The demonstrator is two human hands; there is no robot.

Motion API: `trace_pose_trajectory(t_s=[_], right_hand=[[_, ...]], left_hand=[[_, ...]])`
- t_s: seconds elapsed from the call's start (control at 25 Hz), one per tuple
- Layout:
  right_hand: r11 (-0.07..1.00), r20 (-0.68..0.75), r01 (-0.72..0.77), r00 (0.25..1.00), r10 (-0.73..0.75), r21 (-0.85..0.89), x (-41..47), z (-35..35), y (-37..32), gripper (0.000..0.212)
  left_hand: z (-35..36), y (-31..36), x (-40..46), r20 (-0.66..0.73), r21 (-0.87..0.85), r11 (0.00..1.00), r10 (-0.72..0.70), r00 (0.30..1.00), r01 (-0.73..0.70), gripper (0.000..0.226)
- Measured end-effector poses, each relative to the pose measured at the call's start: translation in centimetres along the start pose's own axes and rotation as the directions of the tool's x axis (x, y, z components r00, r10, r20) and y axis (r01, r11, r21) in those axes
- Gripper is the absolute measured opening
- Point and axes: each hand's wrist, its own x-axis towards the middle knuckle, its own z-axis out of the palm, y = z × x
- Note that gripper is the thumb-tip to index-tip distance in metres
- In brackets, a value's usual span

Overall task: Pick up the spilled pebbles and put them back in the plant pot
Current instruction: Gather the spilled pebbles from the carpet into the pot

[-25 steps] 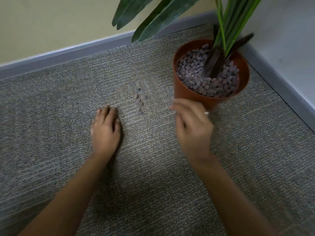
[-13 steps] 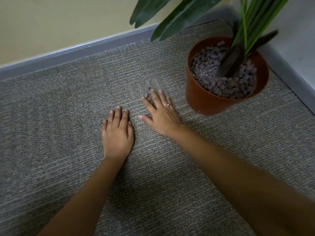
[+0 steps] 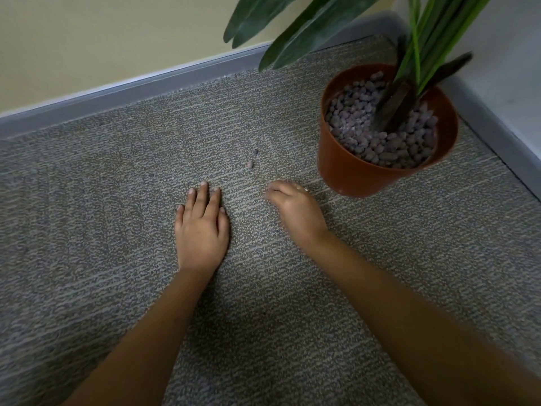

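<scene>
A terracotta plant pot point(image 3: 345, 171) stands on the carpet at the right, filled with purple-grey pebbles point(image 3: 360, 133) around a green plant point(image 3: 415, 57). One light pebble point(image 3: 249, 164) and a small dark one point(image 3: 256, 151) lie on the carpet left of the pot. My right hand point(image 3: 295, 212) rests on the carpet just below them, near the pot's base, with its fingers curled in. What it holds is hidden, though the other spilled pebbles are gone from the carpet. My left hand point(image 3: 202, 227) lies flat, palm down and holding nothing.
Grey patterned carpet point(image 3: 117, 200) covers the floor. A grey skirting board point(image 3: 131, 92) runs along the yellow wall at the back and along the white wall point(image 3: 515, 68) at the right. Long leaves point(image 3: 310, 27) hang over the carpet behind the pot.
My right hand went from the pot to lie flat over the spilled pebbles, then drew back toward me and curled shut. Most of the spilled pebbles have gone from the carpet. The left hand stayed flat.
</scene>
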Motion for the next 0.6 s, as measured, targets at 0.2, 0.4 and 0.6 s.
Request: trace_pose_trajectory(t_s=[0.2, 0.4, 0.6], right_hand=[[0.98, -0.257, -0.125, 0.953, 0.163, 0.157, -6.2, -0.4, 1.7, 0.028], [0.965, -0.274, -0.164, 0.937, 0.217, 0.204, -8.4, -0.5, 1.6, 0.025], [0.971, -0.26, -0.156, 0.945, 0.2, 0.179, -8.3, -0.6, 1.1, 0.023]], left_hand=[[-0.2, 0.3, -0.1, -0.01, -0.02, 1.0, 0.002, 1.0, -0.002, 0.043], [-0.7, 2.3, 2.8, -0.002, -0.07, 0.987, -0.146, 0.989, 0.145, 0.044], [0.0, 6.6, 8.4, 0.171, 0.031, 0.944, 0.319, 0.932, -0.328, 0.059]])
